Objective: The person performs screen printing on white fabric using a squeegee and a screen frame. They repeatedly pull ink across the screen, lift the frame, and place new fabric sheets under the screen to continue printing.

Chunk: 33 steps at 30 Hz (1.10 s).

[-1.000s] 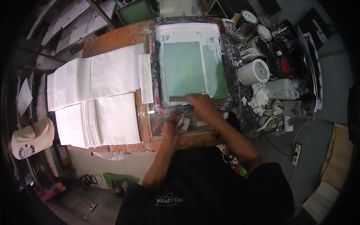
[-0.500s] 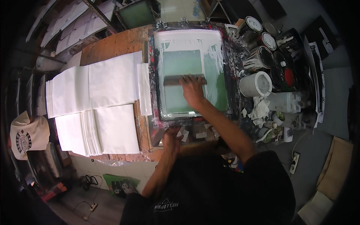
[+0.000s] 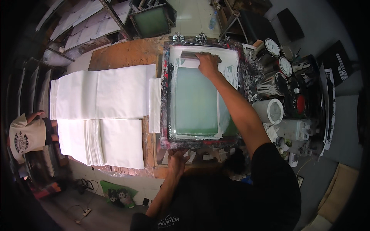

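Observation:
My right hand (image 3: 208, 65) is closed over a long squeegee (image 3: 189, 55) at the far end of a printing screen. White ink (image 3: 230, 56) lies around the squeegee and along the screen's right side. The pale green mesh (image 3: 196, 100) shows a thin white film, with a darker green strip at its near end. My left hand (image 3: 177, 158) is at the near edge of the ink-stained screen frame (image 3: 165, 127), fingers curled against it and partly lost in the dark edge. Metal clamps (image 3: 201, 37) hold the frame's far side.
Stacks of white fabric pieces (image 3: 119, 90) cover the table's left half. To the right stand ink-smeared cans (image 3: 275, 84), a white bucket (image 3: 269, 111) and clear plastic containers (image 3: 293, 129). Another person in a printed cream shirt (image 3: 29, 133) is at the far left beside shelves.
My right hand has pushed the squeegee away from me, from the middle of the mesh to its far end. My left hand stays at the frame's near edge. The view has shifted.

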### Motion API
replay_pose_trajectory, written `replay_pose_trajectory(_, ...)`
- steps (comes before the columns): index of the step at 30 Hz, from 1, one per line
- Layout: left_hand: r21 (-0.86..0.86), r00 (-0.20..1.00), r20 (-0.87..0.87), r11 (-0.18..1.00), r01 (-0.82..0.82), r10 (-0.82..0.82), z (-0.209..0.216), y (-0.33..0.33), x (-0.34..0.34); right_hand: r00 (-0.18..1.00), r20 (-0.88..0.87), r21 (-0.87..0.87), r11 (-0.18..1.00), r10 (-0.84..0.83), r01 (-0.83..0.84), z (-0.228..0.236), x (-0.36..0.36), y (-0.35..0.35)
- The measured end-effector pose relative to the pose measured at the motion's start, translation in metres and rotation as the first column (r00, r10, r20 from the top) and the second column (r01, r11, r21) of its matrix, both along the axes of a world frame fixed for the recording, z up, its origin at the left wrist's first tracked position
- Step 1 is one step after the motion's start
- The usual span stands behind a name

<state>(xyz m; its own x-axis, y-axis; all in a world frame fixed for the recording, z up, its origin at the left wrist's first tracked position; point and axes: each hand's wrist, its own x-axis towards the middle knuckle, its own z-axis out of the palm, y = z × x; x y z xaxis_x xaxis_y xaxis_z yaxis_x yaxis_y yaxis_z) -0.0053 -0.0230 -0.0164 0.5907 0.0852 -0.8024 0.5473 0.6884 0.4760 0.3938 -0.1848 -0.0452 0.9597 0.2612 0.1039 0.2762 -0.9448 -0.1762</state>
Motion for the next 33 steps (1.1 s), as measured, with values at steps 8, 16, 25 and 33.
replay_pose_trajectory(8, 0.040, 0.987, 0.139, 0.996, 0.077, -0.082, -0.005, 0.010, -0.005, 0.963, -0.268, 0.206, 0.978, 0.027, 0.030, 0.069, -0.059, -0.039)
replay_pose_trajectory(16, 0.098, 0.949, 0.307, 0.995, 0.037, -0.066, 0.029, 0.012, 0.003, 0.937, -0.171, 0.205, 0.941, 0.303, -0.267, 0.136, -0.298, -0.019)
replay_pose_trajectory(25, 0.076, 0.849, 0.520, 0.995, 0.065, -0.095, 0.134, 0.024, 0.053, 0.904, 0.359, 0.135, 0.945, 0.234, -0.298, 0.208, -0.277, -0.003)
replay_pose_trajectory(33, 0.994, 0.858, 0.109, 0.028, -0.109, -0.502, 0.044, 0.051, 0.154, 0.868, 0.424, 0.092, 0.941, 0.257, -0.324, 0.309, -0.173, -0.004)
